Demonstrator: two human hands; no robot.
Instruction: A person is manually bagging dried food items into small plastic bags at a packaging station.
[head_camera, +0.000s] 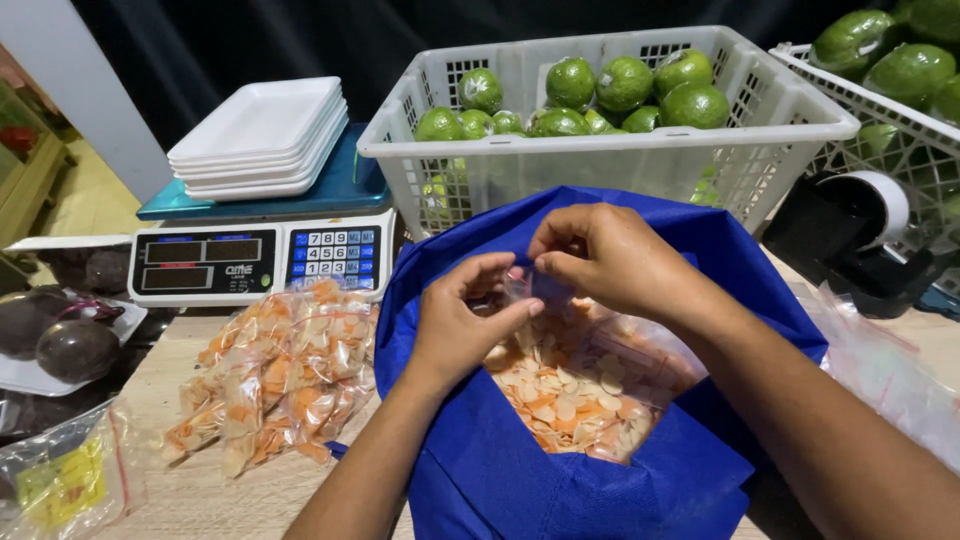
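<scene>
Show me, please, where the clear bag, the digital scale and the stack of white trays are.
clear bag (590, 385): head view, on its filled middle.
digital scale (262, 262): head view, on its front panel.
stack of white trays (262, 128): head view, on the top tray.

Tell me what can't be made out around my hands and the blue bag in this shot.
- Head view: the clear plastic bag mouth is hidden by the left hand and right hand.
- The blue bag bottom is cut off by the lower edge.
- How deep the sliced chips go is hidden by the bag's walls.
- The small bag at lower left is cut off by the edge.
</scene>
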